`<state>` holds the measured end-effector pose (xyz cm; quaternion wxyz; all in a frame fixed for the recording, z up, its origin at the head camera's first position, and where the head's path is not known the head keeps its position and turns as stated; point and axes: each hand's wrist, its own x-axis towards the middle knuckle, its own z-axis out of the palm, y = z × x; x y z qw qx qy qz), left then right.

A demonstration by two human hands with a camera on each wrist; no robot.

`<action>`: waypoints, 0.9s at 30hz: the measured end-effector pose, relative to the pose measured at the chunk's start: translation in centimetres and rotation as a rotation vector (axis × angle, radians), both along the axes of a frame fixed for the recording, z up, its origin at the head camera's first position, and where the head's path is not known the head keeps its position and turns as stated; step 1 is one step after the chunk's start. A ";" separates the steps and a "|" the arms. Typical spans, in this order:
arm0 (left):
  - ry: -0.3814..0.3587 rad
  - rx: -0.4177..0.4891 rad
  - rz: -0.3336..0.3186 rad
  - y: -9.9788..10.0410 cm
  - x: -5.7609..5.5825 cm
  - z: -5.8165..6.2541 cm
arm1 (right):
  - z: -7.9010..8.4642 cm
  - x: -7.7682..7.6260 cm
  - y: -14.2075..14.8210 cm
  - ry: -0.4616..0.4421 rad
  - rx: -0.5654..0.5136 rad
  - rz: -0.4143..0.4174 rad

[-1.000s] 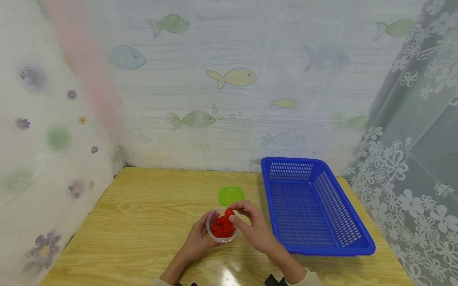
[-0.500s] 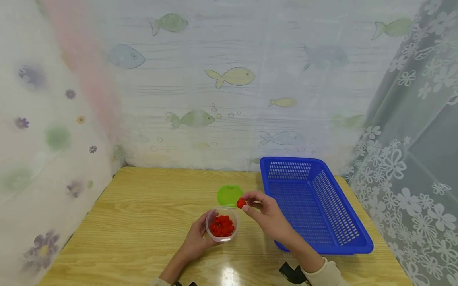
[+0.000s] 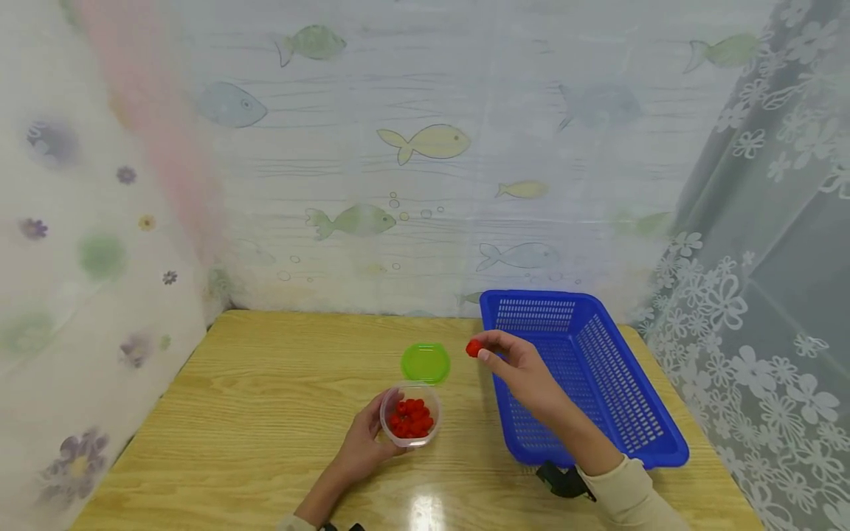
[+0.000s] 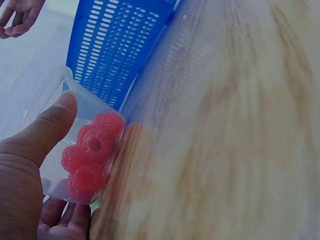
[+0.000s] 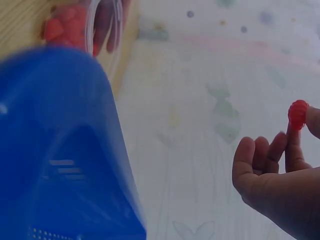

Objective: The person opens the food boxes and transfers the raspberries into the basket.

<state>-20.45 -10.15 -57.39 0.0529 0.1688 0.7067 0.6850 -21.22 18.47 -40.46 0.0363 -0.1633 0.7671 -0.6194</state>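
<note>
My left hand grips a clear plastic tub from its left side, thumb on the near wall and fingers round the far side. Several red raspberries lie in the bottom of the tub. Between thumb and fingertips, my right hand pinches a single raspberry; the right wrist view shows that raspberry too. This hand is raised over the left rim of a blue plastic basket, to the right of the tub.
A green lid lies on the wooden table just behind the tub. The basket, with slotted walls, takes up the table's right side. A fish-print curtain hangs behind the table, with more curtains at both sides.
My right hand has lifted a raspberry out of the tub and carried it right and away from me to the basket's rim. The left hand and tub have stayed nearly still.
</note>
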 end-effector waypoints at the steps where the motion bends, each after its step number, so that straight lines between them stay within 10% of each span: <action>1: 0.005 -0.001 0.004 0.0 0.0 0.0 | 0.1 -0.2 0.2 -0.008 0.003 -0.007; 27: 0.040 0.005 -0.014 -0.1 -0.1 -0.5 | -0.3 -5.3 6.3 -0.014 0.051 -0.095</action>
